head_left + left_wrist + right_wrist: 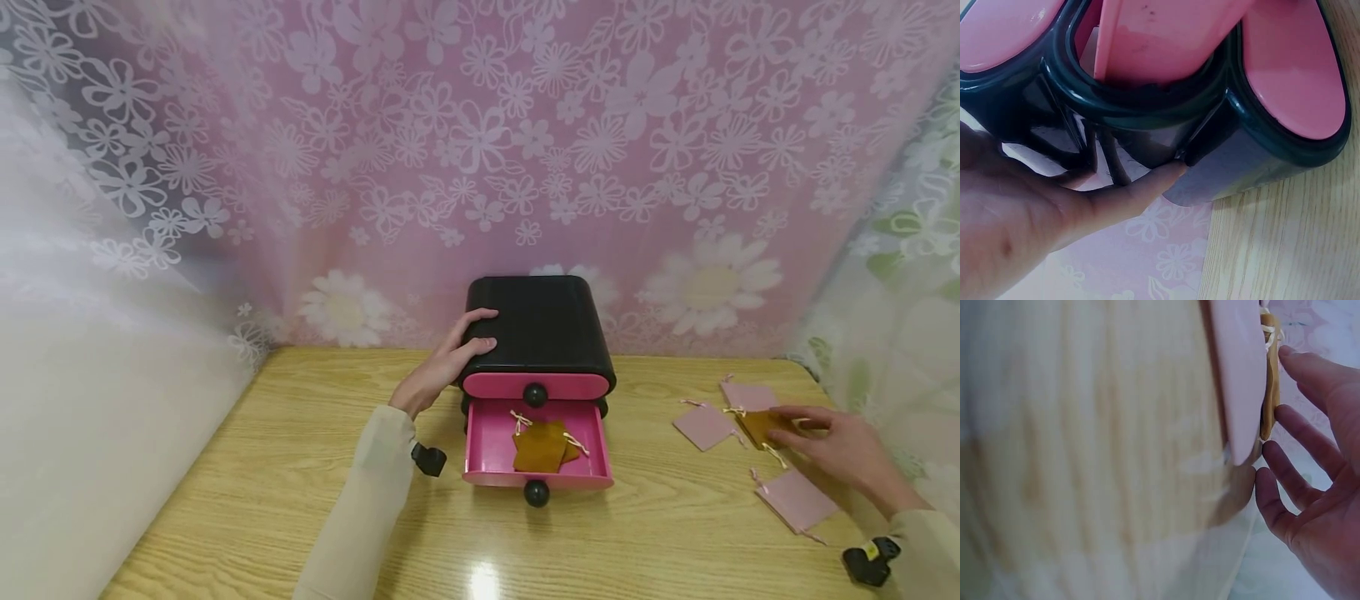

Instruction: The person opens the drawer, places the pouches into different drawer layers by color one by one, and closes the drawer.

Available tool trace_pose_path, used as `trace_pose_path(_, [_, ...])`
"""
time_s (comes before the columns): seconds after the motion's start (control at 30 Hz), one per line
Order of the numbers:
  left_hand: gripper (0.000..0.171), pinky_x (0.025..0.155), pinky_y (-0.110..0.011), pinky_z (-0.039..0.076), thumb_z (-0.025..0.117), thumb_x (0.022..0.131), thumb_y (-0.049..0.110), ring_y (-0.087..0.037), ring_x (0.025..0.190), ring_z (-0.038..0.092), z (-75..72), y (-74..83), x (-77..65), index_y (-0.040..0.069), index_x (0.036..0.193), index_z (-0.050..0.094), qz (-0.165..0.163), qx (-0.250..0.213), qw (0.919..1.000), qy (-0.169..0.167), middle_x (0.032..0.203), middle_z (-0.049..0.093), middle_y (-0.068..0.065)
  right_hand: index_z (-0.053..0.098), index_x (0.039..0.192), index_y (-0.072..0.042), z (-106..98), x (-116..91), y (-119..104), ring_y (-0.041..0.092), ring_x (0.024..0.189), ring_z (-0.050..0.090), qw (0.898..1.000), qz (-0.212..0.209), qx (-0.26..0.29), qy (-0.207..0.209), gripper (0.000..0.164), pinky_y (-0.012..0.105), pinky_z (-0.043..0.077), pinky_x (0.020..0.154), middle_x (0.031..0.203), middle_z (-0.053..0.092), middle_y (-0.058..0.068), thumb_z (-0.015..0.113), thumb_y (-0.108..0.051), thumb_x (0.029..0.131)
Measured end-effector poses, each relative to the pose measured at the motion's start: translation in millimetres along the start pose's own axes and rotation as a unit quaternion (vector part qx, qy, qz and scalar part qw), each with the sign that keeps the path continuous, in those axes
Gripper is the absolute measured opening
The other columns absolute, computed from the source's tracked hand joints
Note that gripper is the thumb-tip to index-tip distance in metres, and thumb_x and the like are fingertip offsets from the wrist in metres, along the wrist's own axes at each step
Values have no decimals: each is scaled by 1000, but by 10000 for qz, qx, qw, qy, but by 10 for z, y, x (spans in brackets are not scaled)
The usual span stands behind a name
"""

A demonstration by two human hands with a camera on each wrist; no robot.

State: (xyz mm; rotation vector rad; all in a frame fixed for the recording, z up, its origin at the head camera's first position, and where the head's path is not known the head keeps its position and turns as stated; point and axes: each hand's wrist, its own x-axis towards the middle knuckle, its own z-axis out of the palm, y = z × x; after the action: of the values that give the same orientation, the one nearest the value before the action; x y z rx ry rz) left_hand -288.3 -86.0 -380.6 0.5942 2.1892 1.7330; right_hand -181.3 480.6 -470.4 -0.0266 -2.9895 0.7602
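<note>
A black chest of drawers [536, 321] with pink drawer fronts stands near the back of the table. Its middle drawer [487, 442] is pulled out and holds mustard-brown drawstring pouches [540, 447]. My left hand [448, 360] rests against the chest's left side and top edge, fingers extended; the left wrist view shows a finger [1141, 190] along the black casing. At the right, my right hand [843, 446] touches another mustard-brown pouch [756, 427] with thumb and fingertips. In the right wrist view those fingers [1307, 434] are spread beside the pouch [1270, 381].
Pink drawstring pouches lie around the right hand: one to the left [705, 427], one behind [752, 396], one in front [797, 500]. The wooden table [300, 500] meets flowered curtains [480, 150] at the back and sides.
</note>
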Motion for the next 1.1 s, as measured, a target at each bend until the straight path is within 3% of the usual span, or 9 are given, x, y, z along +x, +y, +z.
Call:
trace_pose_path(0.1, [45,119,-59,30,56,102,45,-28,145,37,1,-3,3,50,145,42,-7,-21,10000,-13,164,21,10,70,129,-3,3,10,-10,52,108,63,9998,-60,-158,-81,57,49,56,72,131,59,39,75,-46,92])
trace_pose_path(0.17, [45,119,-59,31,55,102,45,-28,144,38,1,-7,7,50,145,42,-2,-20,10000,-11,163,22,9,70,128,-1,2,16,-18,58,112,58,9997,-98,-203,-127,57,57,54,75,132,58,40,75,-44,92])
trace_pose_path(0.27, [45,119,-59,30,55,102,46,-27,145,36,0,-11,12,50,145,41,0,11,10000,-5,164,21,9,71,126,0,3,21,-34,59,111,59,9994,-182,-260,-132,54,58,54,75,131,58,41,75,-42,92])
trace_pose_path(0.4, [45,120,-60,29,55,102,46,-27,146,34,-1,-12,13,50,145,41,-12,17,10000,-5,164,21,9,73,122,-1,14,27,-54,48,99,67,9993,-239,-288,-60,49,48,56,69,125,64,37,77,-39,91])
trace_pose_path(0.5, [45,120,-60,29,55,102,46,-27,146,34,-1,-12,13,50,144,42,-16,5,10000,2,163,22,9,75,120,-2,16,37,-61,21,85,70,9994,-240,-245,-27,46,36,55,64,118,70,31,78,-38,91])
trace_pose_path(0.63, [45,120,-60,28,56,102,47,-26,147,33,-2,-15,17,51,144,42,-19,19,10000,15,164,21,10,75,119,-2,4,54,-62,-8,72,58,9995,-239,-189,-73,43,25,49,60,108,75,24,76,-35,92])
trace_pose_path(0.9, [45,120,-61,29,56,101,48,-27,147,33,-7,-18,8,52,144,42,-84,22,10000,24,164,20,10,75,119,0,4,30,-106,-12,70,56,9997,-214,-28,-97,37,24,50,58,103,76,21,73,-29,96])
trace_pose_path(1.1, [45,120,-61,28,56,101,48,-27,149,30,0,-11,7,52,144,42,-60,29,10000,10,165,18,11,75,117,-1,-11,-25,-158,-17,72,53,9996,-237,58,110,35,24,50,58,103,76,21,72,-29,96])
